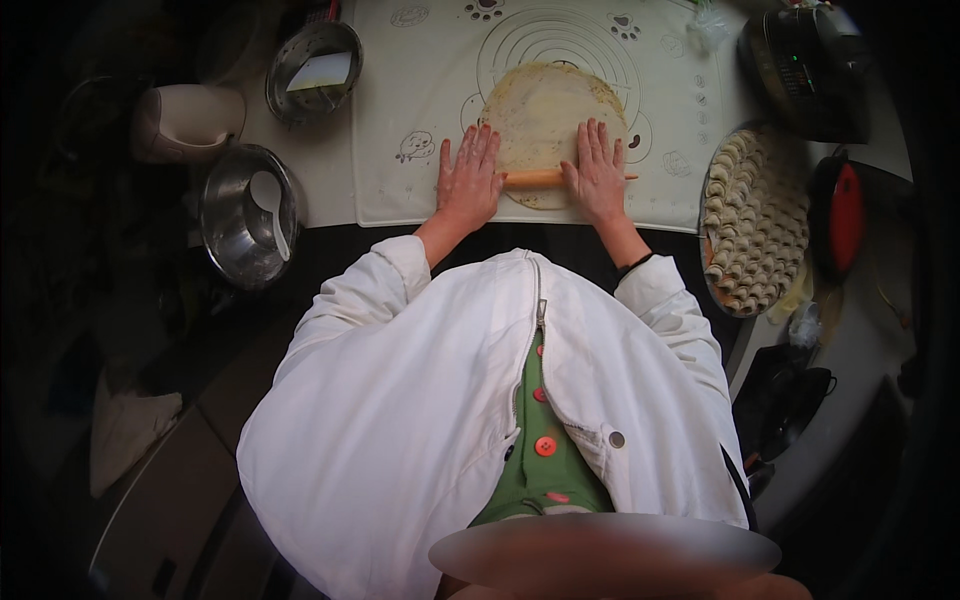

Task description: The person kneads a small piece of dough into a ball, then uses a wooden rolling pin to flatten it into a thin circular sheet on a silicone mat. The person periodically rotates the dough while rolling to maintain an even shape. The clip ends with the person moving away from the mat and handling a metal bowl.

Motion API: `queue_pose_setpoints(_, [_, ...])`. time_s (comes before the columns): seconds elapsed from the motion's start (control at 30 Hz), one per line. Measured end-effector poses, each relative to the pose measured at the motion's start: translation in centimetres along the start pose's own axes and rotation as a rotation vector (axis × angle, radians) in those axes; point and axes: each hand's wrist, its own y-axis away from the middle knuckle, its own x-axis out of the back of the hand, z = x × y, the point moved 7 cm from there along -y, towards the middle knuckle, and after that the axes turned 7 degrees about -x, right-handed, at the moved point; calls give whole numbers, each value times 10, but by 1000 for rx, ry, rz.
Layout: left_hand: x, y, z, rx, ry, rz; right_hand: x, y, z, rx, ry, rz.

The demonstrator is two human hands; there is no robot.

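Observation:
A wide, thin round of dough (pixel 552 118), speckled with darker bits, lies on a white pastry mat (pixel 395 195) printed with rings and small drawings. Across its near edge rests a wooden rolling pin (pixel 535 180). My left hand (pixel 470 180) lies flat over the pin's left end, fingers stretched forward and floury. At the other end, my right hand (pixel 597 180) presses flat with its fingers pointing away from me, and the pin's thin tip shows beyond it. Both palms hide parts of the pin; neither hand wraps round it.
To the left stand a metal bowl (pixel 228 225) with a white spoon (pixel 268 205), a pale jug-like appliance (pixel 165 125) and another metal bowl (pixel 290 110). On the right are a tray of crescent dumplings (pixel 755 220), a dark appliance (pixel 800 70) and a red-and-black pan-like item (pixel 846 215).

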Motion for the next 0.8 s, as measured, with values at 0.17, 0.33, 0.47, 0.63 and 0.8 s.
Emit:
queue_pose_setpoints(0.17, [3,43,28,-172,25,-167,17,62,-9,12,-61,-146])
queue_pose_setpoints(0.33, [-1,11,13,-83,-18,-16,11,20,6,57,-4,-45])
queue_pose_setpoints(0.47, [5,-69,-31,92,-93,266,-4,-70,42,-136,-59,139])
queue_pose_setpoints(0.63, [0,-72,-14,-79,-81,221,-8,-88,53,-209,-153,160])
queue_pose_setpoints(0.8, [-8,-18,26,-191,114,210,-11,-6,26,53,107,3])
